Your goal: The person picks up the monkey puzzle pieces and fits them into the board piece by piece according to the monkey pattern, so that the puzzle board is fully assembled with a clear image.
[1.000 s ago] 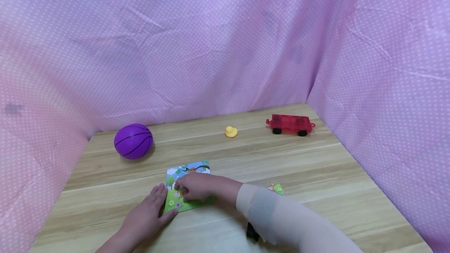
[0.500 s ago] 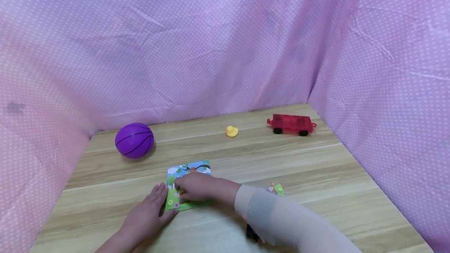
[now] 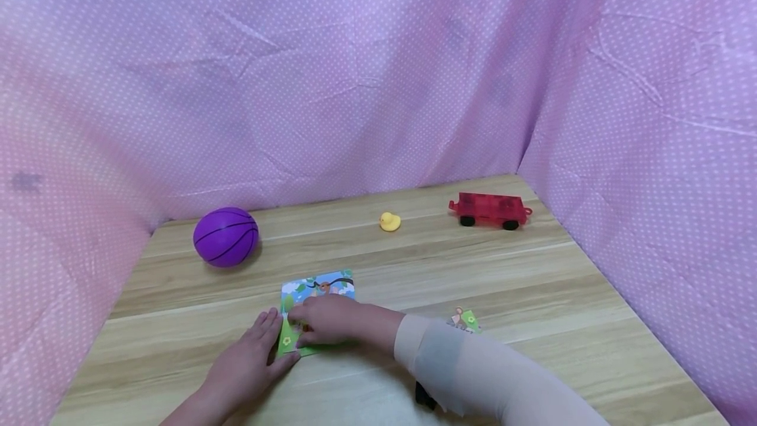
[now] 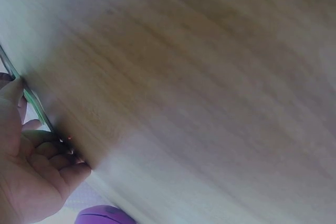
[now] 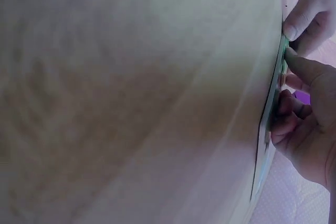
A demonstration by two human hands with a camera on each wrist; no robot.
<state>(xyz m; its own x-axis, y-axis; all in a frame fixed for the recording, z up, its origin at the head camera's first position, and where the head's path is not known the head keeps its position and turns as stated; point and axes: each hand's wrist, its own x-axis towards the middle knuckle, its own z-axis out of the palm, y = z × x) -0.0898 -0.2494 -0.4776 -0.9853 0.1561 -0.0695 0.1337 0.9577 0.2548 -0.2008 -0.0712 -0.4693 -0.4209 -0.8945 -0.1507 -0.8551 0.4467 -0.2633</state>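
Observation:
A square jigsaw puzzle board [image 3: 313, 283], printed with sky, a branch and green grass, lies flat on the table. My left hand [image 3: 241, 365] rests at its lower left corner, the straight fingers along the left edge and the thumb at the near edge. Over the board's lower half, my right hand [image 3: 334, 317] reaches down with thumb and index finger spread around a puzzle piece, mostly hidden under the hand. In the right wrist view its other fingers are curled close over the board. To the right, a loose puzzle piece [image 3: 469, 319] with a mouse lies partly behind the right sleeve.
A purple ball [image 3: 226, 236] sits at the back left of the wooden table [image 3: 562, 321]. Farther back are a yellow toy duck [image 3: 389, 221] and a red toy wagon [image 3: 489, 209]. A black object [image 3: 424, 396] shows beneath the right forearm. Pink dotted cloth [image 3: 355, 84] surrounds the table.
My right hand has shifted slightly left and toward me on the board, covering more of its lower part. The left hand stays at the corner.

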